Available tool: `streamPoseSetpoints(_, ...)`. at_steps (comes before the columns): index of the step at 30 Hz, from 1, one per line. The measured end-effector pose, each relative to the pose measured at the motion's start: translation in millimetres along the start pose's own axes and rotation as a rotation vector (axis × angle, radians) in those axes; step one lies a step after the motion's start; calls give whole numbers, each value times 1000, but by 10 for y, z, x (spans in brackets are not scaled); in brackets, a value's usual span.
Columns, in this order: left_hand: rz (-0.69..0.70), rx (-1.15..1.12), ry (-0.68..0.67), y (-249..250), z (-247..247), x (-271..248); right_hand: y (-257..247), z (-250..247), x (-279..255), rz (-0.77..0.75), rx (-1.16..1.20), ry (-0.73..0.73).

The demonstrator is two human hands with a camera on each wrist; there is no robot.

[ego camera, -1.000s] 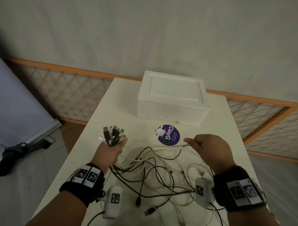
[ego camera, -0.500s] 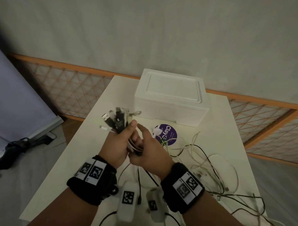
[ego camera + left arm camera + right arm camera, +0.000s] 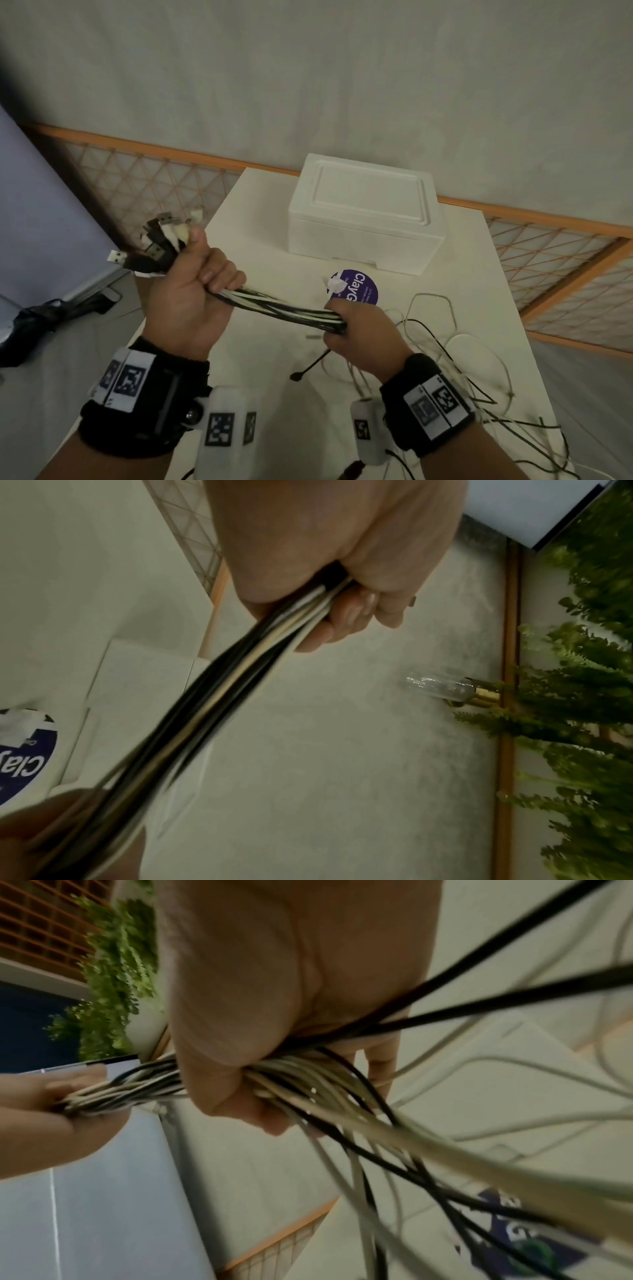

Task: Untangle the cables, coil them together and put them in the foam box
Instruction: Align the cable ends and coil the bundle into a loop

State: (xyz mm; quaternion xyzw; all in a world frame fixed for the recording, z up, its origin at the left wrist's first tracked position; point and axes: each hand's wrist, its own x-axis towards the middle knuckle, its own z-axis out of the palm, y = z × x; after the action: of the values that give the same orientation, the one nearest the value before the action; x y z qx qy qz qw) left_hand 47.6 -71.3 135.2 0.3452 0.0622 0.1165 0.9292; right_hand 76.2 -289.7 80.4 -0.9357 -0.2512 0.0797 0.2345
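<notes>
Taut black-and-white cables (image 3: 281, 306)

The box (image 3: 363, 219) sits at the table's (image 3: 479, 274) far edge, a sticker (image 3: 359, 289) just before it. Between both hands, cables (image 3: 281, 306) stretch above the table, their loose ends trailing right.

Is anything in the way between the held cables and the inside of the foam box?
Yes. The lid sits closed on the foam box, so the cables cannot go in yet. Both the left hand and right hand grip the bundle, and its loose ends trail over the table. Nothing else blocks the path.
</notes>
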Motion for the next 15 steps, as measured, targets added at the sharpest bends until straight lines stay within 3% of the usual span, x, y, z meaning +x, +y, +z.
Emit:
streamPoseSetpoints(4,-17,-55,134,19,-81,42,24,-111,-37,39,34,69)
streamPoseSetpoints(8,-175,-108,334,-104,-310,180,22,-129,-51,13,63,116)
streamPoseSetpoints(15,-591,114,435,-319,-1170,17,-130,21,-24,-18,-110,-90)
